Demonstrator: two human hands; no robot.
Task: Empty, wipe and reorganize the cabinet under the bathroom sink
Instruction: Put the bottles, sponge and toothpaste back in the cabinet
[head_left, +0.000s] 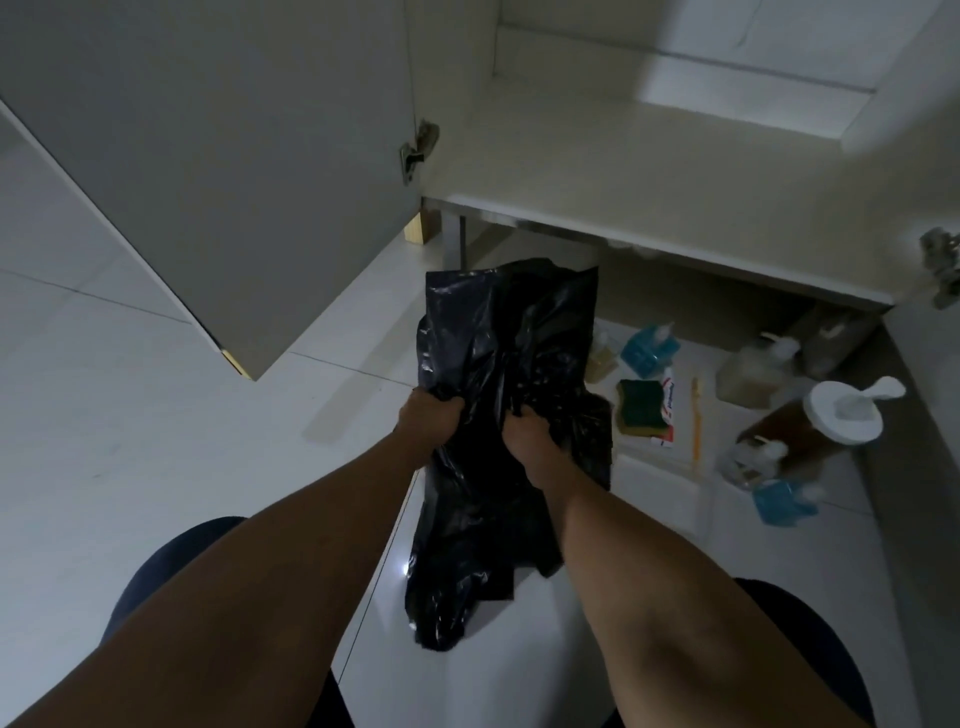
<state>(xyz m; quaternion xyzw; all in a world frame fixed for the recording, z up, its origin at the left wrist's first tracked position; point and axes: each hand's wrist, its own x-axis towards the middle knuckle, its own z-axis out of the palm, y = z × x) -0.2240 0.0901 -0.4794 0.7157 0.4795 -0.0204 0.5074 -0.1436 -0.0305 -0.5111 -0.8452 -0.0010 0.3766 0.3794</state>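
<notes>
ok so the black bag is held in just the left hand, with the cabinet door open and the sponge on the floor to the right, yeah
Not quite: the black bag is held in both hands. The head view shows the left hand and the right hand each gripping it. The rest holds: the cabinet door is open and the sponge lies on the floor to the right.

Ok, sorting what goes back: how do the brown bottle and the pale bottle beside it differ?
The brown bottle is dark with a wide white lid; the pale bottle is cloudy beige with a smaller white pump. The brown bottle sits farther from the cabinet than the pale bottle. Both have white tops.
</notes>
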